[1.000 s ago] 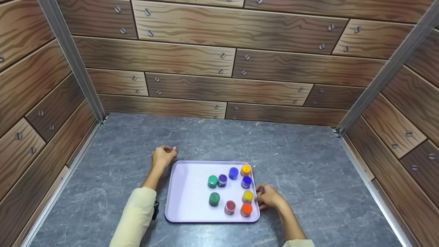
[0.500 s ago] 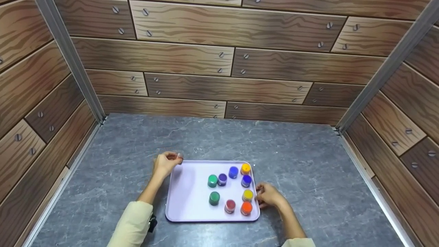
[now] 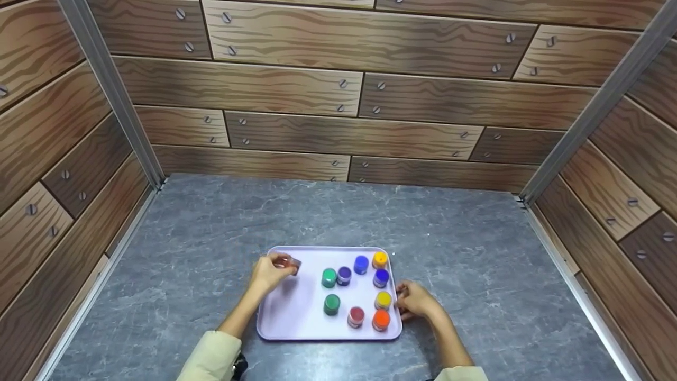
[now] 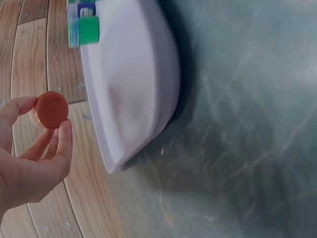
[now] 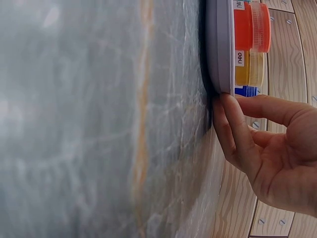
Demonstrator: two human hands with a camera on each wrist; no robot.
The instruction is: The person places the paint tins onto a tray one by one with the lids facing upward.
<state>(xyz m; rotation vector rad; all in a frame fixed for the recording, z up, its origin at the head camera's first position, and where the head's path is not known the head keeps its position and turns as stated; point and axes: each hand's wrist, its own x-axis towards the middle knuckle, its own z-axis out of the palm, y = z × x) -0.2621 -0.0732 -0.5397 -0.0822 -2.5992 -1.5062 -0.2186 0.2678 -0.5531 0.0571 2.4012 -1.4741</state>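
My left hand (image 3: 267, 275) pinches a small brownish-orange paint jar (image 4: 53, 110) between thumb and fingertips, above the left part of a pale lilac tray (image 3: 296, 317). At the tray's right edge, my right hand (image 3: 419, 301) grips the rim, thumb on top and fingers against its outer side and underside in the right wrist view. Paint jars stand on the tray's right half: two green ones, the nearer jar (image 3: 331, 304) among them, a dark red jar (image 3: 356, 316), an orange-red jar (image 3: 381, 320), a yellow jar (image 3: 383, 300), and several blue, purple and orange ones.
The tray lies on a grey marbled tabletop (image 3: 211, 211). Wood-patterned panels (image 3: 296, 90) wall the back and both sides, with grey metal posts (image 3: 113, 100) at the back corners.
My left hand has moved right and nearer with the brownish-orange paint jar, from beyond the tray's far left corner to over the tray. My right hand stays at the rim.
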